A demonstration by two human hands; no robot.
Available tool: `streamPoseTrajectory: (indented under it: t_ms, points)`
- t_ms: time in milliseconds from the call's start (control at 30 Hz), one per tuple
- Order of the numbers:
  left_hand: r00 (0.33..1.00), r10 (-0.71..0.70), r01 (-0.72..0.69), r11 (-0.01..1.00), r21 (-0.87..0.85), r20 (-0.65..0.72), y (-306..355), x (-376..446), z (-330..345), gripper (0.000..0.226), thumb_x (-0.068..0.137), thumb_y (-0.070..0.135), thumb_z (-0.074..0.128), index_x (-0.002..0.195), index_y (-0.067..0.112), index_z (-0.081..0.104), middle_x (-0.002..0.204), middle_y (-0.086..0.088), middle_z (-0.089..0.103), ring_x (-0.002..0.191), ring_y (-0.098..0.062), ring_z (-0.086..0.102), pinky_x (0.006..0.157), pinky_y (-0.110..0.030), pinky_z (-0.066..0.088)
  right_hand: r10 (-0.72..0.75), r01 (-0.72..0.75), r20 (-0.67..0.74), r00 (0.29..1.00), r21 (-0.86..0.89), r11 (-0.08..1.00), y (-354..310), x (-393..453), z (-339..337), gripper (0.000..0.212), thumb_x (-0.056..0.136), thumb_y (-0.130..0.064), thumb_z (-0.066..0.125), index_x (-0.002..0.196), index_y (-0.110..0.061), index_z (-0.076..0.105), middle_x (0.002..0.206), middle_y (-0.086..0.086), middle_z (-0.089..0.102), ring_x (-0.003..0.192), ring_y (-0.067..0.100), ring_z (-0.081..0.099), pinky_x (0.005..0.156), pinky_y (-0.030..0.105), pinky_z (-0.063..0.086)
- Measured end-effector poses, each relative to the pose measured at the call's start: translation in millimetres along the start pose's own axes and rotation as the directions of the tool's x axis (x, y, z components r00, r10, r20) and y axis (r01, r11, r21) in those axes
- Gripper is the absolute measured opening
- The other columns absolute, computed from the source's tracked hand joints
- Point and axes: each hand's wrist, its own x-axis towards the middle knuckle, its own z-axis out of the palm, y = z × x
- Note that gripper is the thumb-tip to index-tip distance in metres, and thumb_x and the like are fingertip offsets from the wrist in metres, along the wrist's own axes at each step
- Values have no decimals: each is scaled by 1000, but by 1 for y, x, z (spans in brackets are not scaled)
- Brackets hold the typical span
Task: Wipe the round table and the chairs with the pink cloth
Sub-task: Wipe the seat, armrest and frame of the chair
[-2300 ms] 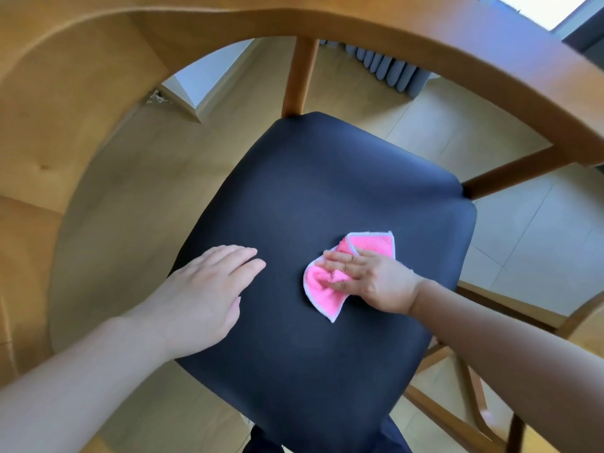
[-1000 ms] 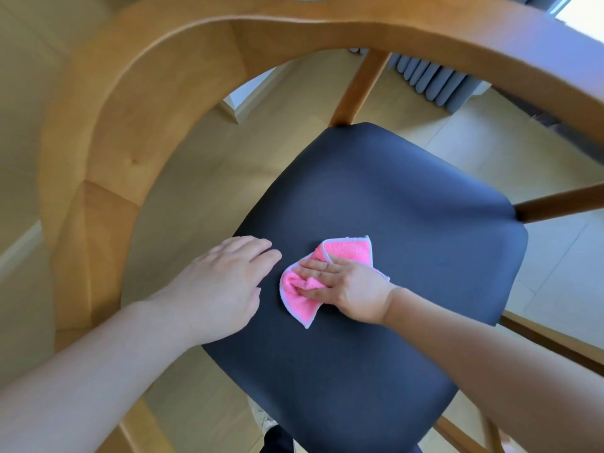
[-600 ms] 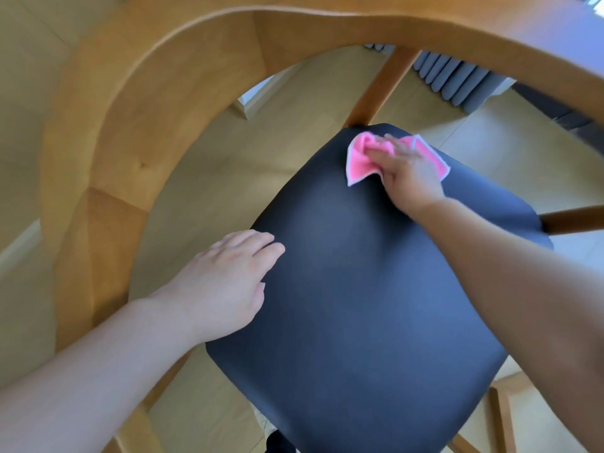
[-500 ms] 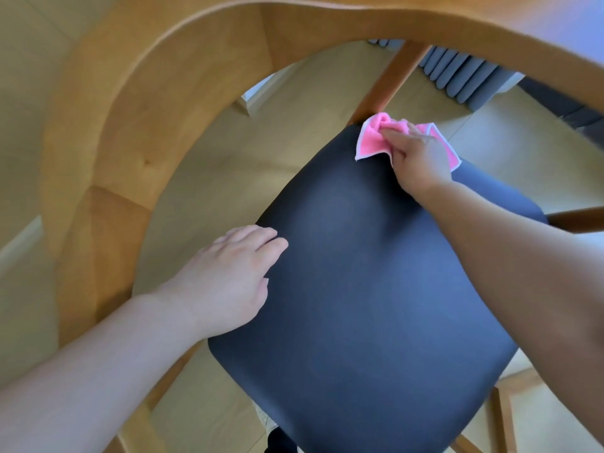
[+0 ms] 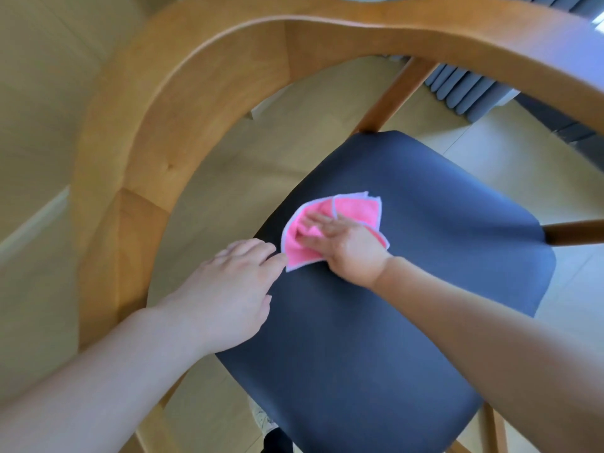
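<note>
A wooden chair with a dark padded seat (image 5: 408, 289) fills the view from above. The folded pink cloth (image 5: 346, 210) lies on the seat near its left edge. My right hand (image 5: 346, 246) presses flat on the cloth with straight fingers. My left hand (image 5: 228, 295) rests flat on the seat's left edge, its fingertips almost touching the cloth's lower corner. The round table is out of view.
The chair's curved wooden backrest and armrest (image 5: 183, 93) arch over the top and left. Wooden posts (image 5: 392, 96) join it to the seat. Below lies pale wood flooring (image 5: 228, 165); a grey curtain (image 5: 474, 93) hangs at the upper right.
My right hand swept the cloth from the seat's far corner back toward me, to the left edge beside my left hand. The left hand stayed on the seat's edge.
</note>
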Motion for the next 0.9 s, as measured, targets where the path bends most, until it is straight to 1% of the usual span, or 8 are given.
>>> streamPoseTrajectory:
  t_ms: [100, 200, 333, 400, 467, 567, 700, 900]
  points:
    - [1000, 8, -7, 1000, 6, -22, 0, -3, -2, 50, 94, 32, 43, 141, 31, 27, 143, 13, 29, 138, -10, 18, 112, -25, 20, -290, 282, -76, 954, -98, 954, -14, 2, 13, 56, 62, 14, 75, 115, -5, 69, 118, 20, 65, 113, 41, 60, 94, 57, 45]
    - [1000, -13, 13, 1000, 2, -26, -2, -5, -2, 52, 94, 32, 44, 142, 31, 26, 144, 13, 28, 139, -10, 17, 112, -27, 22, -366, 352, -87, 927, -145, 925, -8, 9, 10, 51, 64, 6, 81, 112, -7, 71, 112, 14, 70, 112, 37, 61, 89, 51, 51]
    - [999, -27, 27, 999, 17, -18, -2, -8, 1, 53, 94, 33, 44, 143, 30, 23, 146, 11, 25, 139, -12, 15, 114, -27, 18, -400, 387, -67, 914, -149, 910, 9, 17, 1, 46, 72, 5, 78, 115, -8, 70, 122, 15, 65, 117, 37, 58, 85, 47, 51]
    - [999, -38, 38, 999, 22, -8, -1, -10, 3, 56, 96, 33, 42, 146, 29, 17, 152, 8, 18, 142, -13, 9, 116, -26, 9, -287, 288, 28, 958, -135, 948, 16, 30, -4, 48, 85, 1, 65, 130, -16, 60, 140, 11, 51, 132, 30, 45, 94, 43, 47]
    - [999, -48, 47, 998, 33, 13, -1, -12, 6, 60, 97, 32, 38, 149, 29, 8, 159, 7, 4, 145, -12, 0, 115, -26, -3, -52, 93, 165, 985, -254, 963, 31, 47, -15, 51, 97, -11, 47, 144, -28, 40, 152, 8, 34, 140, 23, 33, 99, 38, 42]
    - [999, -51, 50, 998, 48, 17, -1, -15, 8, 62, 99, 32, 36, 150, 29, 2, 160, 7, -5, 146, -10, -6, 113, -24, -10, 184, -175, 8, 983, -259, 950, 61, 68, -38, 41, 98, -15, 42, 138, -22, 45, 130, 11, 50, 114, 29, 54, 85, 34, 42]
    - [998, -57, 57, 997, 45, -15, 0, -18, 7, 61, 98, 32, 36, 150, 29, 4, 160, 6, -3, 146, -10, -5, 112, -24, -9, 391, -386, -44, 919, -304, 871, 92, 89, -61, 44, 90, -2, 42, 129, -16, 53, 114, 13, 59, 103, 33, 59, 76, 36, 42]
    - [997, -59, 61, 997, 37, -49, 5, -24, 5, 60, 98, 32, 36, 150, 28, 5, 159, 5, -1, 145, -10, -5, 106, -22, -14, 448, -444, -64, 892, -321, 837, 88, 101, -62, 45, 90, -1, 41, 130, -18, 50, 104, 10, 64, 94, 31, 60, 72, 34, 46]
